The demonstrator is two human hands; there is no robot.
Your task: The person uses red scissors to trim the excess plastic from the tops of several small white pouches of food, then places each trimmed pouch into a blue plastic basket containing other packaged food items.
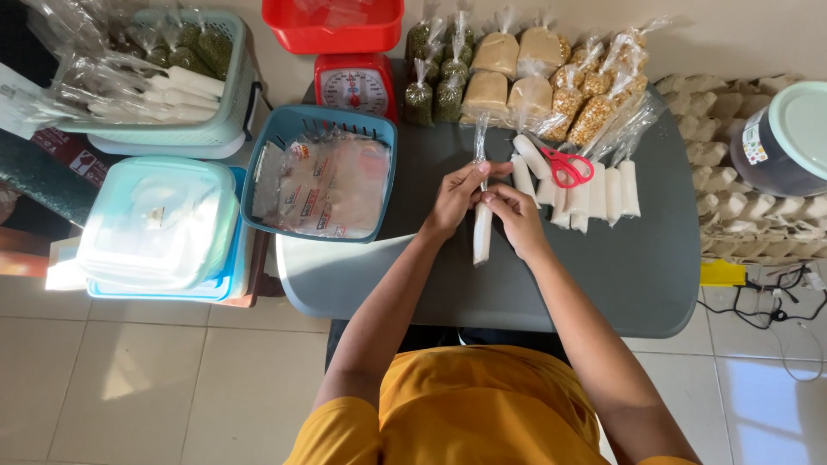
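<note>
My left hand (454, 199) and my right hand (515, 215) meet over the grey table (637, 275), both gripping one long narrow clear bag of white powder (481, 237). The filled part hangs down toward me, and the empty plastic neck sticks up past my fingers. Just right of my hands lies a row of several similar white filled bags (594, 194), with red-handled scissors (564, 166) resting on them.
Tied bags of green, beige and yellow grains (525, 73) line the table's far edge. A blue basket of flat packets (323, 176), a red scale (355, 83), lidded plastic boxes (159, 224), a pale basket (172, 77), egg trays (741, 207) and a dark jar (784, 142) surround it.
</note>
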